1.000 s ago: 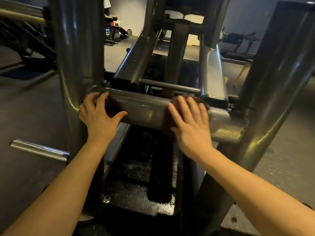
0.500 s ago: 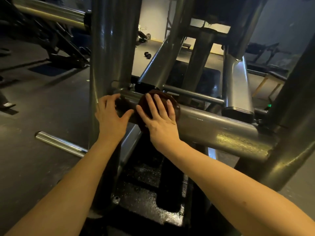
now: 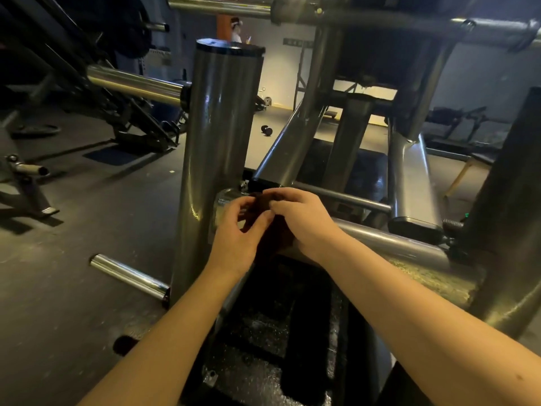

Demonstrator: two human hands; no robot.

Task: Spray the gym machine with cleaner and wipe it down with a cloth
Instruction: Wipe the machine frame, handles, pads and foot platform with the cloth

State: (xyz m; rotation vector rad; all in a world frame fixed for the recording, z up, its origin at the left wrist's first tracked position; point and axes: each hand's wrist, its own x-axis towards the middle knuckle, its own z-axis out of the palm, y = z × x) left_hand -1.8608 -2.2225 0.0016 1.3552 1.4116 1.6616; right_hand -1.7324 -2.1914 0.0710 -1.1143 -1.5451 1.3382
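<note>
Dark rubber flooring point(image 3: 73, 259) is stretching off left, a dumbbell point(image 3: 266, 130) lying far back. On the gym machine point(image 3: 409, 177), both hands are meeting at the crossbar's point(image 3: 395, 244) left end, beside the upright post point(image 3: 216, 142). The right hand point(image 3: 304, 221) is gripping the dark cloth point(image 3: 270, 235) with curled fingers, and the left hand point(image 3: 234, 238) is pinching its left edge.

Both our arms reach forward, left hand point(image 3: 234, 241) and right hand point(image 3: 304, 221) meeting up, fingers curled, pinching the cloth point(image 3: 259, 206) between them.

Dark brown cloth point(image 3: 265, 227); grey metal gym machine point(image 3: 222, 118).
</note>
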